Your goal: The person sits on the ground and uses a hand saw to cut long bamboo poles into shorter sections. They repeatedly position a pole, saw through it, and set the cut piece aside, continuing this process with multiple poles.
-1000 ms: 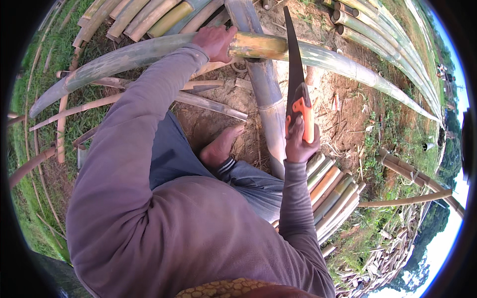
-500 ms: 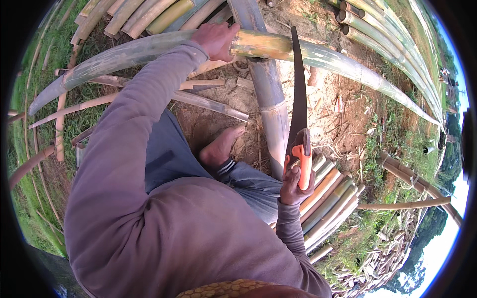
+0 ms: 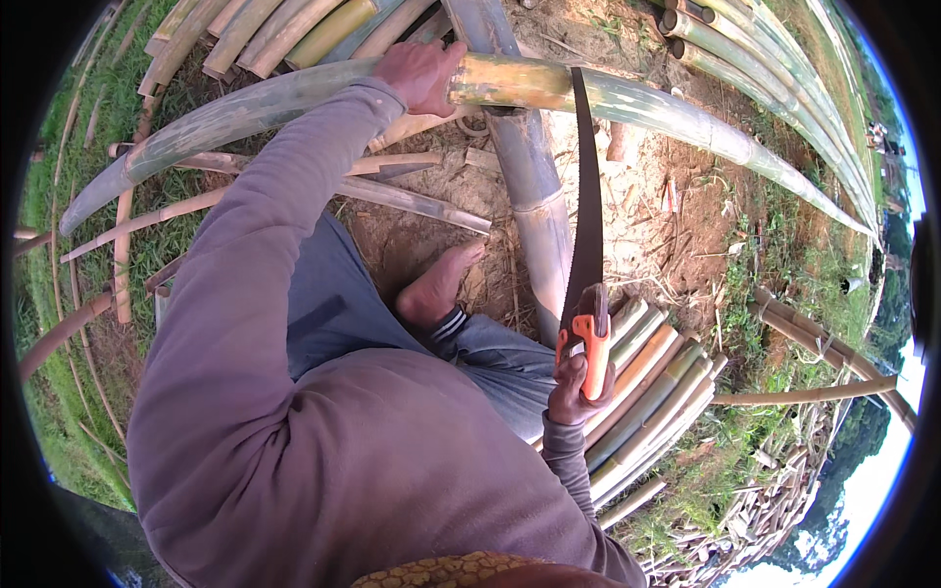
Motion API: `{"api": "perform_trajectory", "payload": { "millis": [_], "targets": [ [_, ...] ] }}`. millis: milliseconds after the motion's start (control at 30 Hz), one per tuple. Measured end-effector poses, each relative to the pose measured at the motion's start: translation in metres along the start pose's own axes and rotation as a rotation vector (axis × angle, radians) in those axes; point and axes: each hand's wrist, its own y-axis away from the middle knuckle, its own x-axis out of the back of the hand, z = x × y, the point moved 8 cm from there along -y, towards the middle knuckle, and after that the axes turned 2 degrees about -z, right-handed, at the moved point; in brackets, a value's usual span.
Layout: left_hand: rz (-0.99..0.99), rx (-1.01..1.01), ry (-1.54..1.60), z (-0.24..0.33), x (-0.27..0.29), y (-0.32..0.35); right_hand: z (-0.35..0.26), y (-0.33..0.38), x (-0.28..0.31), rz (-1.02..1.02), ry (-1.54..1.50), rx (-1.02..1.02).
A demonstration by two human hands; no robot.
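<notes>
A long green bamboo pole [image 3: 667, 114] runs across in front of me, with a yellowed, scraped stretch near its middle. My left hand [image 3: 423, 78] is wrapped over the pole just left of that stretch. In my right hand [image 3: 567, 397] is a handsaw [image 3: 587, 220] with an orange handle and a long dark blade. The blade points away from me, and its tip end overlaps the pole to the right of the yellowed part. Under the pole lies a thicker grey-green bamboo log [image 3: 537, 206], running toward me.
Cut bamboo lengths [image 3: 652, 382] are stacked beside my right arm. More bamboo pieces [image 3: 328, 34] lie at the far left, and long poles [image 3: 774, 88] at the far right. My bare foot [image 3: 438, 286] rests on dirt near a split bamboo strip [image 3: 417, 204]. Bamboo scraps [image 3: 755, 510] are heaped at lower right.
My right hand has drawn the saw a short way toward me, so its tip is now nearer the pole's far edge. My left hand stays on the pole.
</notes>
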Motion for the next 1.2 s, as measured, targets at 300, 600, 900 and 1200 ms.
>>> {"api": "perform_trajectory", "payload": {
  "millis": [300,600,900,1200],
  "targets": [
    [0.078,-0.052,0.055,0.007,0.004,-0.008,-0.003,-0.234,-0.134,-0.046,-0.047,0.060],
    [-0.135,0.055,-0.013,-0.001,0.003,-0.004,0.017,-0.012,-0.009,-0.048,-0.209,-0.107],
    [-0.102,0.023,0.008,0.004,-0.002,-0.009,-0.001,-0.232,-0.131,-0.105,-0.118,-0.060],
    [-0.053,0.008,0.033,-0.002,0.002,-0.006,0.035,-0.024,-0.024,-0.001,-0.192,-0.034]
  ]
}}
